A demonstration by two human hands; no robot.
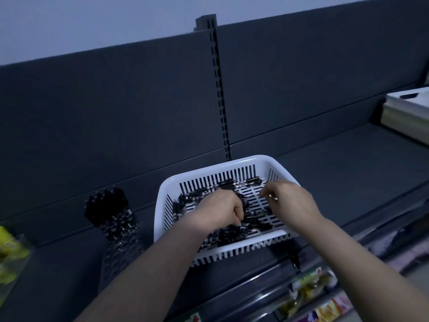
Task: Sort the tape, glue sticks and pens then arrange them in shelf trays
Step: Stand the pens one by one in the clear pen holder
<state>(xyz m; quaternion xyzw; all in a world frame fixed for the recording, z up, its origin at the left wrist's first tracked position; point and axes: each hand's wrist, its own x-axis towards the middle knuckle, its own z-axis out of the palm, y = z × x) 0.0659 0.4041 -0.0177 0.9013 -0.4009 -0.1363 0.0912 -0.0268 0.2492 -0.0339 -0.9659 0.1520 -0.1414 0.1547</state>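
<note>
Reaching into 1 white slotted basket (262, 158) are both of the person's bare hands. The basket sits on a dark shelf (348, 163), and black pens (253, 219) lie loose across its floor. The left grip (220, 210) is curled into a fist pressed down among those pens; blur hides whether any are held inside it. The right grip (290, 201) hangs above the basket's far right corner, its fingers bent and the tips drawn together, and I cannot tell if they pinch anything. Well left of the basket, a bundle of black pens (109, 205) in clear wrap lies on the same shelf. A yellow packet (9, 247) shows at the left edge, stacked pale boxes (408, 108) at the right, and colourful packets (311, 284) below.
</note>
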